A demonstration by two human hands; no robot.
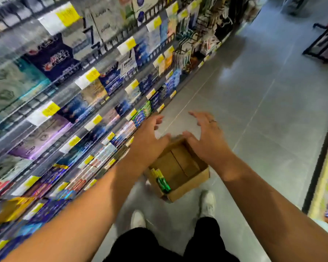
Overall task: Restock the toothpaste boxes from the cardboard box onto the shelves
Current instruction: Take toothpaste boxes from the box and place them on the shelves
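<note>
Both bare forearms reach forward and down, converging over the open brown cardboard box point(187, 188) that sits on the grey tiled floor point(254, 110). The left hand point(150, 138) hangs above the box's far left rim, palm down, its fingers point(158, 119) spread and slightly bent, holding nothing. The right hand point(204, 138) hangs above the far right rim, wrist cocked back, fingers point(197, 116) splayed wide and likewise empty. Inside the box, a few green-and-yellow toothpaste boxes point(162, 181) stand on edge against its left wall. Left of the box run blurred store shelves point(45, 103) with yellow price tags point(92, 74). Two white shoes point(137, 218) stand on the box's near side.
</note>
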